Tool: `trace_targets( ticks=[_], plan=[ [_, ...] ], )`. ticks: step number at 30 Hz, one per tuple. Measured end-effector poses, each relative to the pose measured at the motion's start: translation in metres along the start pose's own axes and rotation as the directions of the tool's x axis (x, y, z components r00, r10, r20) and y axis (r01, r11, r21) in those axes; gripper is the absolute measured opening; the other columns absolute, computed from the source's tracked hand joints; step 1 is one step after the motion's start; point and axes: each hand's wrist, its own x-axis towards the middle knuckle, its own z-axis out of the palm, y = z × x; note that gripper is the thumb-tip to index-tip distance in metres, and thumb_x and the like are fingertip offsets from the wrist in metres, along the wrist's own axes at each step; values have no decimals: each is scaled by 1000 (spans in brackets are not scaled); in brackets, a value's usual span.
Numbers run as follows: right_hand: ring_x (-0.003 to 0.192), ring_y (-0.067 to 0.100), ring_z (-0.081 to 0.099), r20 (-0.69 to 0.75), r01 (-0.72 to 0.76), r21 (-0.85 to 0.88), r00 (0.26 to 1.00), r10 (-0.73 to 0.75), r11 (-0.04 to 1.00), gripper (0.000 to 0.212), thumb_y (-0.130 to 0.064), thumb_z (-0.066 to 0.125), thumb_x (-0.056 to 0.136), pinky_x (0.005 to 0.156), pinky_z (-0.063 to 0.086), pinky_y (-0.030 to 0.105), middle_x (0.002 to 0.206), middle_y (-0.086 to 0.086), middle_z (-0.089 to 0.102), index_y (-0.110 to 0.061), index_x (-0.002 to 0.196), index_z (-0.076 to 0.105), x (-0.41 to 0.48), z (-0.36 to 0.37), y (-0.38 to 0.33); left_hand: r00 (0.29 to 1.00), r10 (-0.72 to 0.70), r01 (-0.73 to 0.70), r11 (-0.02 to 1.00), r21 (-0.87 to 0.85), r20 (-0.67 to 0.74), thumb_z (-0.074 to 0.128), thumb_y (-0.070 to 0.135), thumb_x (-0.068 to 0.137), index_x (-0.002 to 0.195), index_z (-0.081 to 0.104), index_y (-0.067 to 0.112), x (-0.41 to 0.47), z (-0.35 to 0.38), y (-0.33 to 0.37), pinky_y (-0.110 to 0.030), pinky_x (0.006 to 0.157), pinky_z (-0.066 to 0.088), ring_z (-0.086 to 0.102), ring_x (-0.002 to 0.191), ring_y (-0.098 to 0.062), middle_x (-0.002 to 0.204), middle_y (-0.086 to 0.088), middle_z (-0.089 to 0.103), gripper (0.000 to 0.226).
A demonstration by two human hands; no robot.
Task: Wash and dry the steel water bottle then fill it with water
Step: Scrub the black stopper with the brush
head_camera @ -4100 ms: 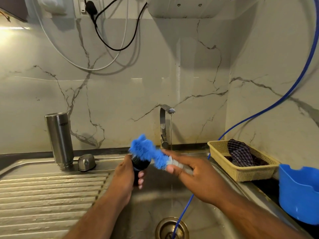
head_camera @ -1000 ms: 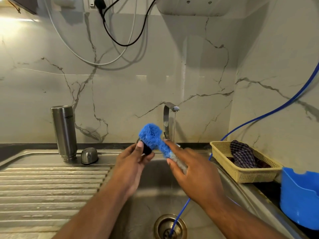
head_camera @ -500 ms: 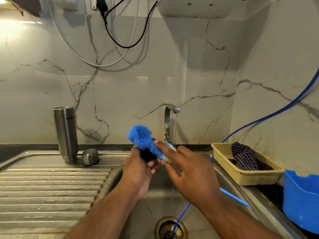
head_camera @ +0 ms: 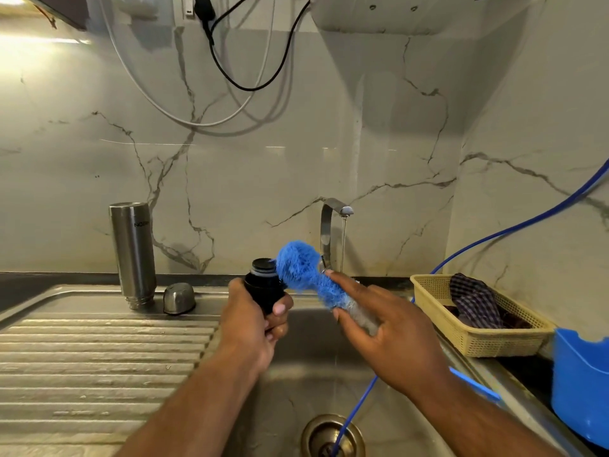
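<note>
The steel water bottle (head_camera: 133, 252) stands upside down on the drainboard at the back left, with a steel cap (head_camera: 179, 298) beside it. My left hand (head_camera: 255, 321) grips a small black stopper-like lid part (head_camera: 264, 283) over the sink. My right hand (head_camera: 385, 331) holds the handle of a blue bottle brush (head_camera: 301, 268), index finger stretched along it. The brush's bristle head touches the black part's right side. A thin stream of water runs from the tap (head_camera: 333, 225) just behind.
The steel sink basin (head_camera: 296, 367) has a drain (head_camera: 332, 437) with a blue hose (head_camera: 514, 229) running into it. A yellow basket (head_camera: 474, 341) with a checked cloth (head_camera: 474, 301) sits at the right, then a blue tub (head_camera: 580, 387). The ribbed drainboard (head_camera: 99, 364) lies left.
The brush head has slid off to the right, uncovering the top of the black part in my left hand. Both hands have stayed over the sink under the tap.
</note>
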Motion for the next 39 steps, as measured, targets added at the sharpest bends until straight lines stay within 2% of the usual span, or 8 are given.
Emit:
trace_targets(
  ticks=[5, 9, 14, 19, 23, 31, 35, 39],
  plan=[
    [117, -15, 57, 86, -145, 297, 988, 125, 944, 55, -44, 67, 94, 100, 53, 25, 132, -37, 58, -69, 136, 43, 6, -1, -10, 998, 60, -61, 967, 249, 13, 18, 35, 110, 101, 60, 7, -6, 12, -20, -23, 42, 27, 34, 44, -13, 57, -6, 48, 51],
    [111, -13, 61, 172, -226, 436, 971, 166, 871, 48, -37, 72, 91, 90, 52, 14, 122, -34, 65, -57, 132, 58, 4, -10, -7, 998, 62, -66, 986, 152, 30, 18, 36, 108, 94, 58, 6, 3, -5, 2, -22, 37, 23, 27, 43, -13, 53, -6, 42, 52],
    [103, -15, 62, 211, -293, 529, 955, 211, 797, 48, -24, 73, 92, 79, 46, 3, 118, -27, 69, -45, 133, 60, 10, -13, -9, 999, -11, -7, 933, 360, 47, 24, 40, 109, 109, 60, 4, -7, 6, -22, -23, 40, 33, 44, 42, -11, 61, -8, 61, 50],
    [71, -13, 61, 316, -366, 529, 922, 223, 766, 39, -33, 66, 96, 62, 44, 10, 90, -22, 69, -52, 129, 58, 9, -19, -8, 994, 108, -103, 894, 435, 13, 26, 35, 110, 112, 55, 10, -6, -1, -8, -26, 45, 38, 49, 51, -12, 71, -8, 64, 39],
    [58, -3, 51, 360, -438, 598, 895, 264, 671, 32, -32, 59, 100, 61, 42, 23, 68, -24, 62, -52, 125, 61, 13, -9, -11, 998, 66, -67, 872, 484, 19, 21, 33, 110, 97, 58, 10, -14, 17, -23, -21, 41, 35, 47, 40, -9, 50, 0, 58, 45],
    [55, 2, 44, 442, -489, 601, 862, 248, 632, 28, -33, 57, 102, 52, 37, 25, 64, -15, 54, -45, 126, 63, 13, -9, -14, 1000, 14, -24, 917, 399, 28, 19, 36, 109, 92, 59, 11, -13, 15, -22, -22, 43, 28, 36, 40, -12, 48, -3, 50, 51],
    [57, 6, 38, 534, -537, 623, 823, 193, 568, 27, -32, 57, 102, 50, 32, 23, 67, -9, 45, -39, 128, 62, 7, -16, -16, 992, 125, -114, 966, 232, -33, 17, 33, 108, 89, 58, 9, -1, 5, -8, -21, 40, 25, 29, 37, -12, 47, -5, 47, 52],
    [59, 7, 37, 512, -557, 645, 823, 244, 523, 20, -33, 52, 103, 48, 29, 22, 75, -3, 47, -35, 121, 63, 11, -13, -26, 966, 249, -256, 861, 439, 74, 12, 54, 107, 90, 63, 5, -3, 4, -25, -23, 40, 34, 40, 40, -12, 50, -2, 51, 73]
  ],
)
